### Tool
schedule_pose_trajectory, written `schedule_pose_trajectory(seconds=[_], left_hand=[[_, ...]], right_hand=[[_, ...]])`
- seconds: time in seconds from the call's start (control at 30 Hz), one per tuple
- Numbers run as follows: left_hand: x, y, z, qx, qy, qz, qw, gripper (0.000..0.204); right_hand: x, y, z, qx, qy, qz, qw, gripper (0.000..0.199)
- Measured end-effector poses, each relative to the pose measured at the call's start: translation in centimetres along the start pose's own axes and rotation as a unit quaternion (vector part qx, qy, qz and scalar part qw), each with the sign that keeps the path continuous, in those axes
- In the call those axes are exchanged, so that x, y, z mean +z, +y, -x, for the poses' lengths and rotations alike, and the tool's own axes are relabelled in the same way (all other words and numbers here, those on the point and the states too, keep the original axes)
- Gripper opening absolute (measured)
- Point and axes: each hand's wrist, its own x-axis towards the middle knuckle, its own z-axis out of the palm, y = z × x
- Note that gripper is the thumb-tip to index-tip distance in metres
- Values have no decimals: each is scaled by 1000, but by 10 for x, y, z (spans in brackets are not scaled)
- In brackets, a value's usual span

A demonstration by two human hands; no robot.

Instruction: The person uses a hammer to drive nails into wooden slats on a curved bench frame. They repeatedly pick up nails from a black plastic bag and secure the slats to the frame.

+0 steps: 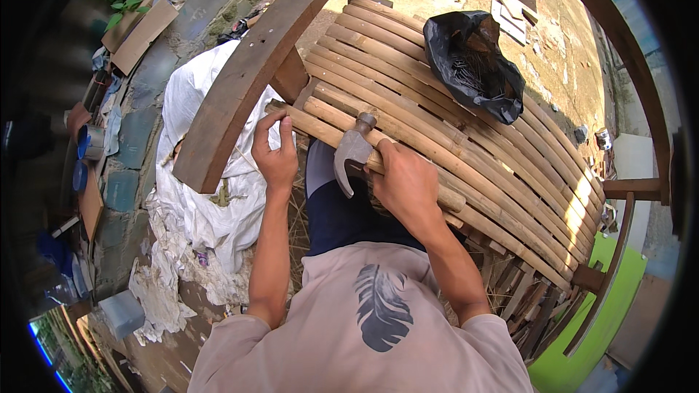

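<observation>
My right hand (408,182) is wrapped round the wooden handle of a claw hammer (354,147). Its dark metal head lies over the nearest bamboo slats (331,135) of a bench seat, with the claw curving down toward my lap. At the left end of the front slat, my left hand (275,156) has thumb and forefinger brought together beside the wooden armrest (255,51). Whatever those fingertips pinch is too small to make out. On the slats farther back sits an open black plastic bag (444,40) with several nails (473,76) inside.
A second curved armrest (630,36) rises at the right. White sheeting (200,211) is heaped left of the bench, beside a low block wall (135,138). A bright green panel (597,320) stands at the lower right. Scraps (510,18) litter the ground beyond the seat.
</observation>
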Motion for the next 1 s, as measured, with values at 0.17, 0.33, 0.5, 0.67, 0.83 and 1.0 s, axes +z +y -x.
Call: schedule_pose_trajectory(seconds=[0.17,0.33,0.5,0.67,0.83,1.0], left_hand=[[3,6,-1,-20,-6,4,1000,16],[5,2,1,-62,-9,35,997,19],[5,0,3,-29,7,14,999,18],[5,5,9,13,12,-30,999,15],[8,4,15,27,18,-46,998,14],[8,7,11,14,4,-49,999,13]], right_hand=[[-1,-2,-2,9,-11,3,1000,25],[-3,-1,-4,4,-29,4,1000,27],[-2,1,-4,1,-32,0,999,27],[0,3,-3,-7,-13,3,1000,27],[1,2,-2,-11,-1,7,1000,27],[0,2,-2,-11,-3,5,1000,28]])
